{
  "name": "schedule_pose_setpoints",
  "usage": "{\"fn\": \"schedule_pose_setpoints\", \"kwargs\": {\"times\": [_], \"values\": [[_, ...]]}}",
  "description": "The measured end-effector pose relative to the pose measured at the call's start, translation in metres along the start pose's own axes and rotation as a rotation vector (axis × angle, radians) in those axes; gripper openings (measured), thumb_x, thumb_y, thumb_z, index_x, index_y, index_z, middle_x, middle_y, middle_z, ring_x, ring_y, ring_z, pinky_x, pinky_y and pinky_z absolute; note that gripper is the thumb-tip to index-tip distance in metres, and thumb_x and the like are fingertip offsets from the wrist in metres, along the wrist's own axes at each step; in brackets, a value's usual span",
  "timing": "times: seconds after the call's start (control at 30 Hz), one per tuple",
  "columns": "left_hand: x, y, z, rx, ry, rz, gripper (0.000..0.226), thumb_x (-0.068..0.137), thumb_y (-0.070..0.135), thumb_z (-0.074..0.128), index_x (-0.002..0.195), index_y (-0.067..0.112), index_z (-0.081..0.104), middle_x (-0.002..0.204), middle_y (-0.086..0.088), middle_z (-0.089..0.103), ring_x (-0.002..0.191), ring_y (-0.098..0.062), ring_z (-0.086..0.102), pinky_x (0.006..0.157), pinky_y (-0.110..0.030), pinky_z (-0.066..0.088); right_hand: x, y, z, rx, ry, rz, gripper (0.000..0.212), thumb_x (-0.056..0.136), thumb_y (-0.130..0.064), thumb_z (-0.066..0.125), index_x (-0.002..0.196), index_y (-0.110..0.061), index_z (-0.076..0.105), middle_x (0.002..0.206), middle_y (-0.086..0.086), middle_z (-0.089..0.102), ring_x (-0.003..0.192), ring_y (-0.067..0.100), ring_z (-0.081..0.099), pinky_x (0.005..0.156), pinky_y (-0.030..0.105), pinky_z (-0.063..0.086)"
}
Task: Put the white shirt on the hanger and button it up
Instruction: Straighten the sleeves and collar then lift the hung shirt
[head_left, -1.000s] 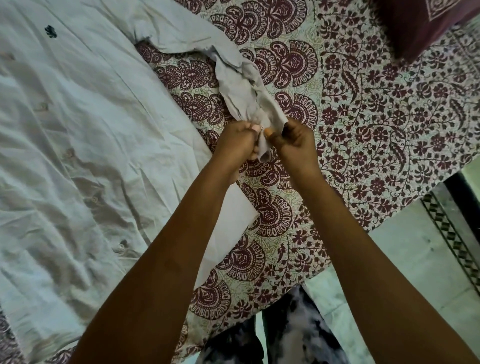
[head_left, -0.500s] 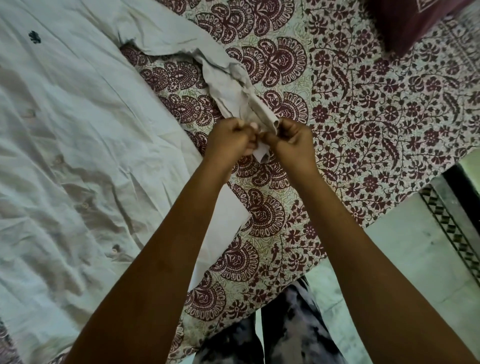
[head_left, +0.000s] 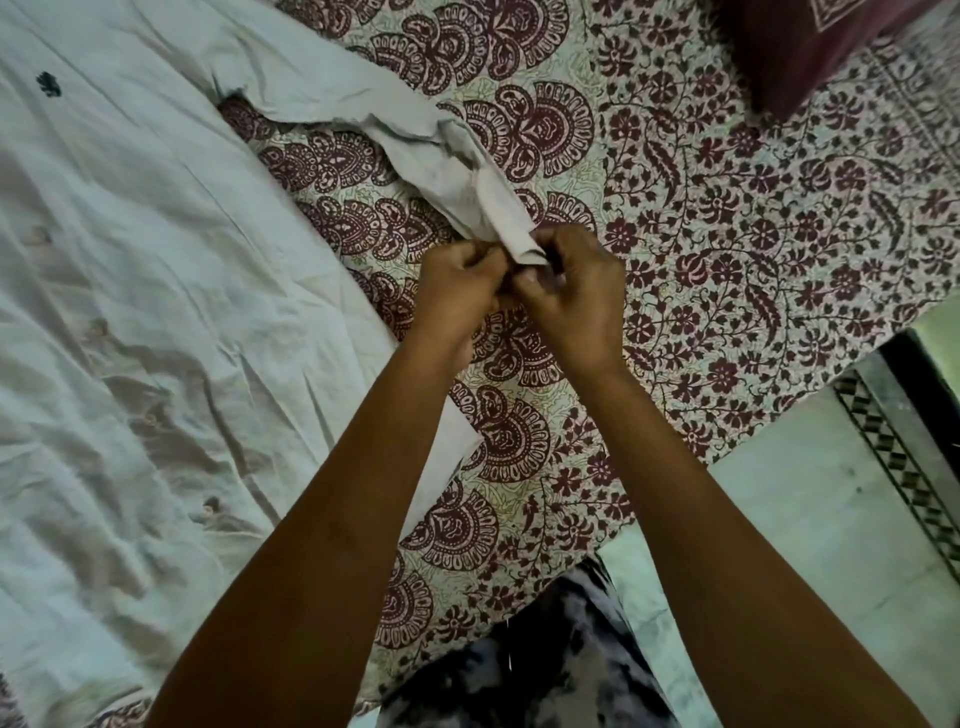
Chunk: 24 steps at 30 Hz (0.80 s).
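Note:
The white shirt (head_left: 156, 291) lies spread flat on the bed at the left, its front closed with a row of small buttons and a dark emblem on the chest. One long sleeve (head_left: 363, 109) runs out to the right across the bedsheet. My left hand (head_left: 457, 291) and my right hand (head_left: 576, 296) meet at the sleeve's cuff (head_left: 511, 228) and pinch its end between their fingertips. No hanger shows; the shirt's collar end lies outside the frame.
The bed wears a cream sheet with maroon floral print (head_left: 753, 218). A dark maroon pillow (head_left: 810, 47) sits at the top right. The bed's edge runs diagonally at the lower right, with pale floor tiles (head_left: 810, 545) beyond. My patterned trousers (head_left: 530, 675) stand against the bed.
My hands have kept hold of the cuff and shifted their fingers on it a little. The view has drifted slightly.

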<state>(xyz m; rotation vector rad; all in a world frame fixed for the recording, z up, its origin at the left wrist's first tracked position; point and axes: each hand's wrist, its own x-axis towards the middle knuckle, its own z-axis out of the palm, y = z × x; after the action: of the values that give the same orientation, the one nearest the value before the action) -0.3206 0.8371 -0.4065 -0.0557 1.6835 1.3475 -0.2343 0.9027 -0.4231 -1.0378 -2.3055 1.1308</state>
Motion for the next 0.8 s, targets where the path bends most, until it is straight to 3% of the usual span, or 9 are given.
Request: {"fn": "schedule_pose_setpoints", "kwargs": {"times": [0.1,0.17,0.3,0.4,0.47,0.57,0.67,0.8], "values": [[0.0,0.001,-0.001,-0.191,-0.066,-0.108,0.012,0.092,0.009,0.054,0.091,0.009,0.066,0.084,-0.003,0.071,0.075,-0.012,0.07,0.067,-0.024,0.057,0.003,0.007,-0.009,-0.203,0.071,-0.172,0.023,0.072,-0.012,0.066,0.091,0.0,0.062,0.088,0.015,0.064,0.072,0.024,0.061,0.057,0.031,0.051],[0.002,0.0,-0.005,-0.187,-0.06,-0.13,0.008,0.09,0.012,0.057,0.091,0.008,0.065,0.087,-0.005,0.072,0.079,-0.014,0.071,0.072,-0.025,0.058,0.001,0.019,-0.015,-0.34,0.088,-0.27,0.024,0.073,-0.017,0.061,0.092,-0.003,0.063,0.089,0.014,0.065,0.076,0.026,0.061,0.061,0.029,0.048],[-0.001,-0.01,-0.02,-0.024,0.071,-0.119,0.011,0.092,0.012,0.053,0.086,0.016,0.061,0.089,-0.004,0.066,0.084,-0.016,0.065,0.072,-0.021,0.057,-0.018,0.046,-0.024,-0.615,-0.059,-0.327,0.023,0.075,-0.016,0.062,0.098,-0.012,0.065,0.104,0.009,0.067,0.097,0.029,0.061,0.086,0.036,0.046],[-0.015,-0.023,-0.033,0.131,0.129,-0.1,0.022,0.09,0.011,0.052,0.076,0.024,0.063,0.082,-0.002,0.064,0.081,-0.018,0.06,0.071,-0.027,0.051,-0.039,0.051,-0.028,-0.6,-0.343,-0.244,0.037,0.076,-0.012,0.064,0.112,-0.016,0.062,0.125,0.009,0.059,0.119,0.03,0.052,0.106,0.043,0.029],[-0.026,-0.033,-0.043,0.254,0.19,-0.065,0.019,0.087,0.015,0.056,0.075,0.025,0.066,0.086,-0.003,0.067,0.084,-0.022,0.061,0.078,-0.033,0.049,-0.051,0.042,-0.03,-0.538,-0.43,-0.174,0.045,0.079,-0.014,0.063,0.124,-0.016,0.055,0.131,0.01,0.055,0.124,0.03,0.048,0.107,0.041,0.022],[-0.058,-0.038,-0.053,0.447,0.271,0.025,0.013,0.086,0.016,0.061,0.097,0.014,0.068,0.099,-0.005,0.069,0.095,-0.02,0.062,0.089,-0.03,0.047,-0.065,0.012,-0.036,-0.415,-0.435,-0.055,0.047,0.089,-0.02,0.055,0.134,-0.014,0.045,0.137,0.01,0.05,0.128,0.029,0.043,0.109,0.041,0.025],[-0.084,-0.049,-0.061,0.539,0.3,0.116,0.028,0.086,0.014,0.062,0.114,0.012,0.059,0.1,-0.002,0.066,0.096,-0.018,0.062,0.08,-0.018,0.042,-0.076,-0.008,-0.032,-0.334,-0.412,-0.043,0.046,0.089,-0.02,0.05,0.133,-0.01,0.046,0.132,0.014,0.054,0.121,0.031,0.049,0.105,0.044,0.035],[-0.105,-0.073,-0.081,0.669,0.347,0.188,0.042,0.087,0.018,0.059,0.128,0.012,0.051,0.125,-0.008,0.059,0.116,-0.025,0.054,0.095,-0.027,0.039,-0.09,-0.027,-0.014,-0.301,-0.441,-0.119,0.049,0.086,-0.025,0.044,0.13,-0.004,0.048,0.127,0.018,0.056,0.115,0.033,0.052,0.101,0.044,0.04]]}}
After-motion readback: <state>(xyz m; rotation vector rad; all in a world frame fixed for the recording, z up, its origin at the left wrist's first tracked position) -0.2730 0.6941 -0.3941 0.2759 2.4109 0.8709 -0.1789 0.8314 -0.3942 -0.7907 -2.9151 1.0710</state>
